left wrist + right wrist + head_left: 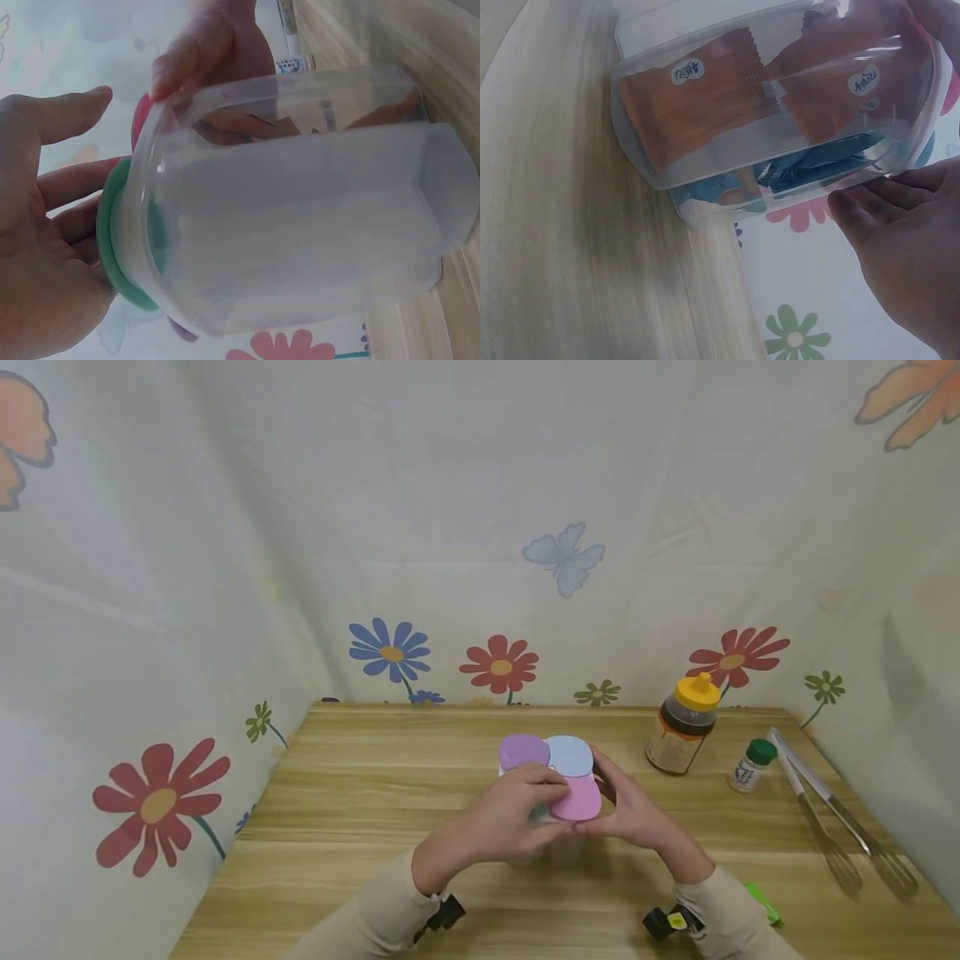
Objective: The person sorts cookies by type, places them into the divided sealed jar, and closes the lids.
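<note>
A clear plastic storage box with several compartments stands on the table before me. Its lids are purple, light blue, pink and green. Over the green lid lies my left hand, its fingers touching the lid and its thumb held apart. My right hand grips the box's right side near the rim, thumb at the front and fingers farther back. Through the wall show orange packets and blue packets. The compartment under the green lid shows no packets.
A squeeze bottle with a yellow cap stands at the back right. Beside it are a small green-capped shaker and metal tongs. A bright green item lies by my right sleeve. Flowered cloth surrounds the wooden table.
</note>
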`<state>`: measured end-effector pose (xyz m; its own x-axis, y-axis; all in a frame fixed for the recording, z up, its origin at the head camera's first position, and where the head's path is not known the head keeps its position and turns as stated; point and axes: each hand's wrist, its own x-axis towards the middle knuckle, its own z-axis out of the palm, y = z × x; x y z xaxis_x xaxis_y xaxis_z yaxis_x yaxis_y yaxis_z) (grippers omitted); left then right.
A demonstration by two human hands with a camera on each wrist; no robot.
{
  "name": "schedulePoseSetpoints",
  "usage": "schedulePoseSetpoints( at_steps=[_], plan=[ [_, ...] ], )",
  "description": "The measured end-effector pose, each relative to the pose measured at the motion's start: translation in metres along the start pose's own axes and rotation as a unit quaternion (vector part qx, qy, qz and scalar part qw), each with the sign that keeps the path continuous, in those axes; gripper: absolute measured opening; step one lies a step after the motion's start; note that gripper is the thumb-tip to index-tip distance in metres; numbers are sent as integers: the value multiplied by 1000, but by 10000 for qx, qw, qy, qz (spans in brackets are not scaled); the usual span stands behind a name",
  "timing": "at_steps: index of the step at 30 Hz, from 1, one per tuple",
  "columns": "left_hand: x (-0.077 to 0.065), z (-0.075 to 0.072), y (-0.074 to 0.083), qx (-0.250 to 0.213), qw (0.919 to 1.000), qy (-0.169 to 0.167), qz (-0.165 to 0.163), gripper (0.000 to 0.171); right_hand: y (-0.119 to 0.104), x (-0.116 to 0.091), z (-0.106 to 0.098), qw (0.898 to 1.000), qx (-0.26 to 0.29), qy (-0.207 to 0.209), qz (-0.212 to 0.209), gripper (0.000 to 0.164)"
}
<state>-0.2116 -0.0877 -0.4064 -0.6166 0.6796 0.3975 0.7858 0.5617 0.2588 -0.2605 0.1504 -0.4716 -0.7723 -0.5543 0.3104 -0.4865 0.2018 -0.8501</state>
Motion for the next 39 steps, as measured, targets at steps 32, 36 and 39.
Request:
schedulePoseSetpoints(
  at_steps=[32, 36, 39],
  plan=[
    [-36, -1, -48, -451, 9904, -19, -1309, 102, 6, 2, 0, 9999, 115, 58, 44, 109],
    [-39, 1, -60, -699, 9860, -214, -1498, 109, 5, 2, 0, 9999, 155, 40, 58, 110],
    [-40, 3, -66, -925, 9826, -331, -1576, 112, 5, 1, 0, 9998, 210, 18, 71, 110]
  ],
)
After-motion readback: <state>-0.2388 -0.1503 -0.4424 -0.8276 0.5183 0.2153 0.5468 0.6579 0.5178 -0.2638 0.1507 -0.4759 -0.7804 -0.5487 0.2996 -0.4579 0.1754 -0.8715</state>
